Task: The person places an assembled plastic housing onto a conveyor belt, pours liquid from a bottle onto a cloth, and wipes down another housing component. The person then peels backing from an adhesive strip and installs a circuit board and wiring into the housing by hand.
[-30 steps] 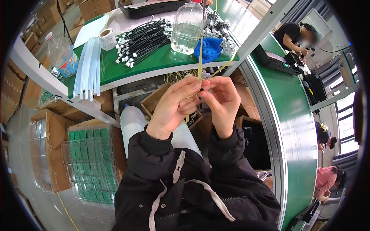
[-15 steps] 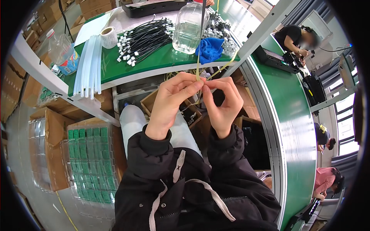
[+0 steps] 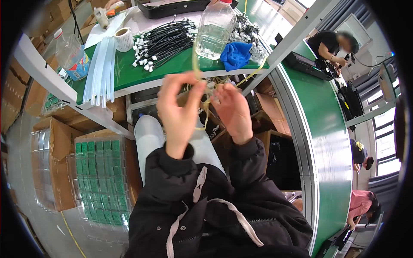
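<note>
At the desk [image 3: 124, 66], my left hand [image 3: 178, 107] pinches the strip [image 3: 195, 64]; my right hand's [image 3: 234, 112] hold I cannot tell. I judge: strip handling, next needing steady fingers.

Both hands [image 3: 177, 109] [image 3: 233, 112] near each other, fingers [image 3: 177, 81] bent.

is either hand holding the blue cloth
No, the blue cloth lies on the green table, apart from the left hand and the right hand.
</note>
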### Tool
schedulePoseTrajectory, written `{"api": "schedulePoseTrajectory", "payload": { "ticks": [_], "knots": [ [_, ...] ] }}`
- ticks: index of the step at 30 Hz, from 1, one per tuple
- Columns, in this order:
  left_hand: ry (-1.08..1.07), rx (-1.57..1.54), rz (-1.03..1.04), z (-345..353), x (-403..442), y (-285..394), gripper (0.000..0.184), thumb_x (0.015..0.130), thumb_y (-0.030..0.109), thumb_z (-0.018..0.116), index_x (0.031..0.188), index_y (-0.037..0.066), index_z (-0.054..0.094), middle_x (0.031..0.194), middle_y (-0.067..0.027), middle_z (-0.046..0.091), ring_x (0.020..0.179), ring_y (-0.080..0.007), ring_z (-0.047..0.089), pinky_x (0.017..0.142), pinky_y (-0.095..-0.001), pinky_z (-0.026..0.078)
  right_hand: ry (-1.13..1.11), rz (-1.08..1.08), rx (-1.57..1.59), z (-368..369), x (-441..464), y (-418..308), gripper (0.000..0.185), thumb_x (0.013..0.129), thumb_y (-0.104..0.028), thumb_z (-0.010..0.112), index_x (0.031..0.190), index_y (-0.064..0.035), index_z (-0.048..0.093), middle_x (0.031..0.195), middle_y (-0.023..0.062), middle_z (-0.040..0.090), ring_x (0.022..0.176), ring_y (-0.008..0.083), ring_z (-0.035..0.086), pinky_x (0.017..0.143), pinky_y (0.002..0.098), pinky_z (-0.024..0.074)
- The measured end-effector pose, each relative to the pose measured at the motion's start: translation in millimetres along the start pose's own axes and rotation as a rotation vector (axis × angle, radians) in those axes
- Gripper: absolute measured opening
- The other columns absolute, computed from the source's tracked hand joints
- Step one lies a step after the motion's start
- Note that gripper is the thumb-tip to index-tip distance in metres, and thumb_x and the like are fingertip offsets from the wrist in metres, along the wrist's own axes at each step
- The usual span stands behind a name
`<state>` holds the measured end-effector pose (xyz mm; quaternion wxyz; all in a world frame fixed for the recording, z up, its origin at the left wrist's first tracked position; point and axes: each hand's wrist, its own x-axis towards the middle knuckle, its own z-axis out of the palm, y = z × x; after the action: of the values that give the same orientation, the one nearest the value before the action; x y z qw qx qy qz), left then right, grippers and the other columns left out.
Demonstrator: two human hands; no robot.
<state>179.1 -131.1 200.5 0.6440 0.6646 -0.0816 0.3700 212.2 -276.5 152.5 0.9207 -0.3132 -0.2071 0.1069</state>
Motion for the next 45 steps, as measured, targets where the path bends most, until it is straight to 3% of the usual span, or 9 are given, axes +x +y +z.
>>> {"api": "schedulePoseTrajectory", "payload": {
  "ticks": [4,8,13,18,23,28,34,43,45],
  "knots": [
    [0.008,0.172,-0.033,-14,-19,-3,0.025,0.082,0.012,0.068,0.104,0.002,0.059,0.093,-0.0060,0.056,0.086,-0.0161,0.054,0.077,-0.0283,0.043,-0.117,0.036,-0.201,7,-1,-13,0.036,0.084,-0.016,0.060,0.116,-0.0037,0.049,0.117,0.0072,0.052,0.111,0.0165,0.049,0.095,0.0311,0.0367],
    [-0.451,-0.225,-0.312,-4,-38,4,0.016,0.087,0.016,0.064,0.096,0.003,0.063,0.093,-0.0008,0.059,0.085,-0.0088,0.052,0.071,-0.0256,0.038,-0.190,0.133,-0.223,21,-4,-9,0.043,0.077,-0.005,0.059,0.119,-0.0039,0.047,0.118,0.0079,0.051,0.113,0.0174,0.048,0.095,0.0322,0.0397],
    [-0.472,-0.436,-0.532,-15,-37,-2,0.011,0.088,0.011,0.061,0.092,0.002,0.063,0.095,0.0001,0.059,0.090,-0.0081,0.050,0.078,-0.0234,0.035,-0.182,0.142,-0.376,11,-5,-6,0.059,0.072,-0.028,0.076,0.117,-0.0035,0.048,0.116,0.0070,0.052,0.111,0.0173,0.050,0.094,0.0319,0.0408],
    [-0.200,-0.511,-0.482,-31,-36,8,0.006,0.085,0.009,0.063,0.085,0.003,0.061,0.086,0.0022,0.056,0.082,-0.0074,0.048,0.078,-0.0228,0.031,0.083,-0.035,-0.602,-9,3,-24,0.029,0.081,0.000,0.064,0.108,-0.0016,0.054,0.104,0.0038,0.057,0.099,0.0114,0.053,0.082,0.0231,0.0429],
    [-0.062,-0.535,-0.403,-47,-26,5,0.018,0.089,0.015,0.059,0.102,0.003,0.056,0.096,-0.0032,0.057,0.090,-0.0115,0.050,0.081,-0.0257,0.035,0.408,-0.363,-1.012,-53,34,-49,0.012,0.085,-0.005,0.063,0.096,-0.0037,0.060,0.088,0.0019,0.061,0.080,0.0107,0.058,0.072,0.0211,0.0425],
    [-0.055,-0.495,-0.464,-43,-26,1,0.046,0.090,0.023,0.055,0.128,0.003,0.040,0.108,-0.0099,0.057,0.096,-0.0160,0.051,0.084,-0.0286,0.035,0.246,-0.718,-2.208,-73,101,-75,0.033,0.076,-0.002,0.063,0.107,-0.0111,0.059,0.096,0.0032,0.063,0.098,0.0194,0.055,0.083,0.0347,0.0378],
    [-0.016,-0.521,-0.460,-50,-28,0,0.045,0.087,0.015,0.055,0.129,0.005,0.041,0.105,-0.0088,0.058,0.096,-0.0157,0.050,0.088,-0.0304,0.033,-0.392,-0.392,-2.502,-96,182,-90,0.042,0.062,-0.006,0.060,0.103,-0.0152,0.062,0.096,-0.0002,0.063,0.103,0.0215,0.052,0.086,0.0503,0.0316],
    [-0.035,-0.407,-0.413,-50,-31,2,0.056,0.084,0.016,0.055,0.134,0.004,0.033,0.110,-0.0120,0.055,0.100,-0.0179,0.050,0.087,-0.0300,0.035,-0.326,-0.237,-1.838,-52,152,-139,0.023,0.067,-0.019,0.062,0.080,-0.0028,0.052,0.075,0.0091,0.055,0.074,0.0276,0.054,0.069,0.0334,0.0389],
    [-0.052,-0.405,-0.373,-38,-34,1,0.061,0.083,0.015,0.056,0.137,0.005,0.029,0.112,-0.0128,0.054,0.104,-0.0190,0.050,0.089,-0.0312,0.035,-0.253,-0.129,-1.654,-47,132,-145,0.021,0.072,-0.014,0.060,0.083,-0.0024,0.045,0.071,0.0067,0.048,0.070,0.0169,0.049,0.063,0.0293,0.0385]
  ]
}}
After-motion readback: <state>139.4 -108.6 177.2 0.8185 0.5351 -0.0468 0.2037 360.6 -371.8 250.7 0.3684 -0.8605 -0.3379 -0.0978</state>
